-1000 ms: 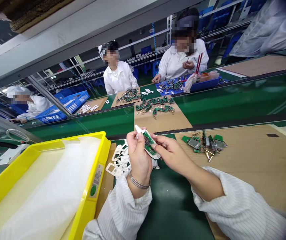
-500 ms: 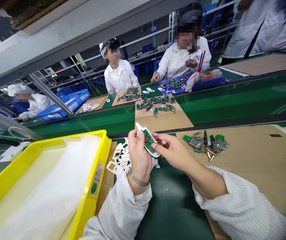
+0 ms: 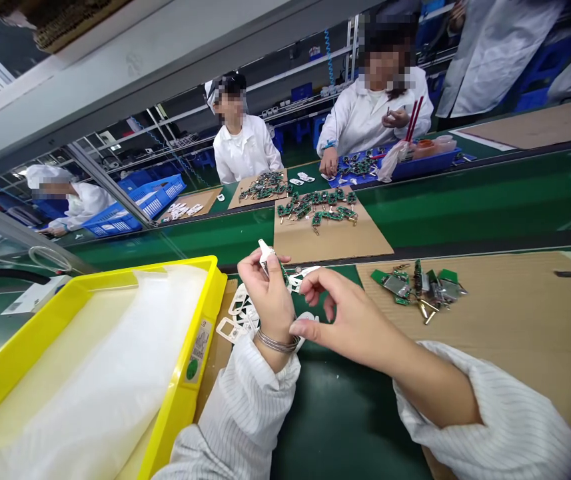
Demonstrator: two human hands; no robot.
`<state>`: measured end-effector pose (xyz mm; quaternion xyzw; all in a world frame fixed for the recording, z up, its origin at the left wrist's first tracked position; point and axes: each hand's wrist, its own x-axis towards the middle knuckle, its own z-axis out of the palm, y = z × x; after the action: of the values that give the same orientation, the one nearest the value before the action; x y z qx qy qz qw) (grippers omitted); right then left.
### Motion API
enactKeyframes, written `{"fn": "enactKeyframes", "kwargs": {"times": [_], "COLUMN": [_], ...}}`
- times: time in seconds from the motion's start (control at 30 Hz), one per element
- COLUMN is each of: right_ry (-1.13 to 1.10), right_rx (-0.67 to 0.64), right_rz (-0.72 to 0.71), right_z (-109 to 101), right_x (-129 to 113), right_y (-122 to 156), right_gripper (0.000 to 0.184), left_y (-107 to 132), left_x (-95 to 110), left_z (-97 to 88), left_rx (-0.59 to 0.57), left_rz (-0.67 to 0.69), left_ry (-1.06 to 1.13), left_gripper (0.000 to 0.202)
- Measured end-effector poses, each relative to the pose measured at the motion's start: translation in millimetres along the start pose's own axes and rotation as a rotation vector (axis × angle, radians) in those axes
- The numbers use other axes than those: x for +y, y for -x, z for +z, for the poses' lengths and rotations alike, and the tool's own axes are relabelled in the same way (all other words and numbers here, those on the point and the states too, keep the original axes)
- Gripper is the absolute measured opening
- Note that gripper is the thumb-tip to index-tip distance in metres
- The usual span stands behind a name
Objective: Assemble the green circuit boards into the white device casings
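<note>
My left hand (image 3: 271, 290) is closed around a white thermometer-like casing with a narrow tip (image 3: 265, 249); a sliver of green circuit board shows at its side, and my palm and fingers hide most of it. My right hand (image 3: 348, 317) has come away from the casing, thumb and fingers apart with nothing visible between them. Below its fingers, close to my left wrist, lies a white plastic piece (image 3: 308, 321), partly covered by my thumb. White frame-shaped covers (image 3: 238, 320) are scattered behind and left of my left hand.
A yellow tray (image 3: 196, 347) with a white sheet stands at the left. Circuit boards with metal parts (image 3: 428, 290) lie on cardboard (image 3: 510, 333) at the right. More boards (image 3: 322, 205) rest on cardboard across the green bench, where several co-workers in white sit. A metal beam (image 3: 130, 63) crosses overhead.
My right hand has let go of the board and casing and moved down toward my left wrist. My left hand has turned the casing, so the board's face no longer shows.
</note>
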<state>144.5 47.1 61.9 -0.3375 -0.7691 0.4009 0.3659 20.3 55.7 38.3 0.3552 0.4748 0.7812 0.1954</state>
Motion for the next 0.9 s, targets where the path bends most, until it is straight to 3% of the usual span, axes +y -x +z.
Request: {"fn": "enactKeyframes", "kwargs": {"times": [0.37, 0.5, 0.6, 0.67, 0.73, 0.83, 0.9], "right_ry": [-0.39, -0.479, -0.524, -0.529, -0.517, -0.515, -0.534], "right_rx": [-0.1, -0.057, 0.06, 0.178, 0.264, 0.314, 0.306], "right_rz": [0.111, 0.122, 0.114, 0.101, 0.093, 0.085, 0.083], "right_z": [9.0, 15.5, 13.5, 6.3, -3.3, -14.4, -16.3], "right_x": [10.0, 13.2, 13.9, 13.4, 12.9, 13.3, 14.1], "right_y": [-5.2, -5.2, -6.6, -8.4, -10.8, -13.6, -14.2], "right_gripper": [0.017, 0.024, 0.033, 0.034, 0.032, 0.033, 0.031], "left_y": [0.2, 2.1, 0.6, -2.7, -6.2, -8.0, -5.5], "left_x": [-1.4, -0.6, -1.5, -1.2, 1.1, 8.0, 12.1], "left_z": [-1.4, -1.3, -0.1, 0.9, 1.4, 1.3, 1.4], "left_rx": [-0.028, -0.048, -0.044, -0.026, -0.051, -0.219, -0.343], "left_rz": [0.083, 0.191, 0.194, 0.077, -0.141, -0.508, -0.68], "left_ry": [-0.015, -0.015, -0.008, 0.07, 0.225, 0.515, 0.681], "left_gripper": [0.024, 0.022, 0.024, 0.027, 0.028, 0.025, 0.019]}}
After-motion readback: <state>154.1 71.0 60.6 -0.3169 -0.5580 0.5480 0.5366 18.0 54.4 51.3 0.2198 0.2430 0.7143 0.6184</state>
